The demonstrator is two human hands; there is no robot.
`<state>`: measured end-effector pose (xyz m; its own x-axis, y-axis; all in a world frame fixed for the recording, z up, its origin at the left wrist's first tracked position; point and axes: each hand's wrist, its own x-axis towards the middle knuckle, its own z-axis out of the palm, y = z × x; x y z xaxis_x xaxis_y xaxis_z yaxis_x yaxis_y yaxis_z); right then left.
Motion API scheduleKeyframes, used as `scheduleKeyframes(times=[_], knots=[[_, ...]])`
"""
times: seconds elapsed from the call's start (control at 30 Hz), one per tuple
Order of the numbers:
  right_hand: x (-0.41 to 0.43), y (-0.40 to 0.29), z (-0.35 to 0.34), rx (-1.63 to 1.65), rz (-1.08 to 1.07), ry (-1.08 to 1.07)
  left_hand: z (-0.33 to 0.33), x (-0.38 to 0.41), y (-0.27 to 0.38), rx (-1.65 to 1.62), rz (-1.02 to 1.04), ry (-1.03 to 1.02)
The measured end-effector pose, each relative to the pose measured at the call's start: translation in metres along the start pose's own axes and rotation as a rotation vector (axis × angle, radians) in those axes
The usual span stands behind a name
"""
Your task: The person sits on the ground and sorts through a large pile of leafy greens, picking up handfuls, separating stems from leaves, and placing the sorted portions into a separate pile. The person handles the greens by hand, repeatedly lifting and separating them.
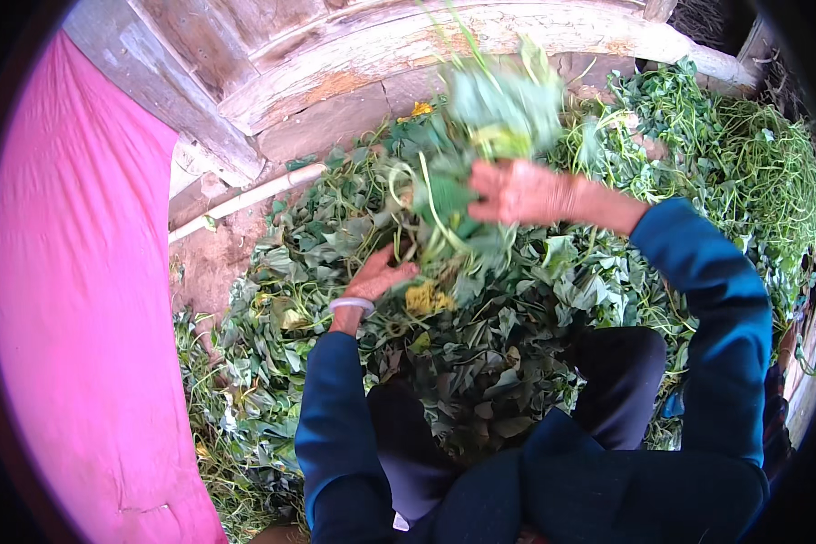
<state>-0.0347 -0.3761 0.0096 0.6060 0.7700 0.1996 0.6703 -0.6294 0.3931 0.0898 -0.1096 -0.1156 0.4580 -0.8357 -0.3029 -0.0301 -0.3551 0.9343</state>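
Note:
A broad heap of cut leafy vines [510,319], green with some yellowed leaves, covers the ground before me and between my knees. My left hand [379,275], with a pale bangle at its wrist, is closed around stems at the lower left of a loose bunch of leafy vines [449,204]. Its fingertips are partly hidden among the leaves. Higher and to the right, my right hand [517,194] is blurred by motion, its fingers bent on the same bunch. Blurred leaves fan out above that hand, and pale stems loop between the two hands.
Pink cloth [95,306] hangs along the left side. A weathered wooden beam [449,41] and a wooden post [170,88] bound the far side. Near the post lies a pale pole [245,204]. Thin stems [775,183] are piled at the right.

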Motion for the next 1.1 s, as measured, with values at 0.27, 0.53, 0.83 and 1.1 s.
scheduleKeyframes(times=[0.27,0.53,0.83,1.1], knots=[[0.056,0.071,-0.179,-0.652,0.018,0.244,0.027,0.006,0.172,-0.157,0.638,0.676],[-0.031,0.032,-0.108,-0.552,0.549,0.449,0.010,0.009,0.203,1.060,0.792,1.252],[-0.167,-0.182,0.080,0.849,0.621,-0.777,0.065,-0.038,-0.073,1.209,-0.295,-0.526],[-0.108,-0.126,0.077,0.962,0.845,-0.411,0.109,-0.047,0.053,1.129,0.198,0.276]])
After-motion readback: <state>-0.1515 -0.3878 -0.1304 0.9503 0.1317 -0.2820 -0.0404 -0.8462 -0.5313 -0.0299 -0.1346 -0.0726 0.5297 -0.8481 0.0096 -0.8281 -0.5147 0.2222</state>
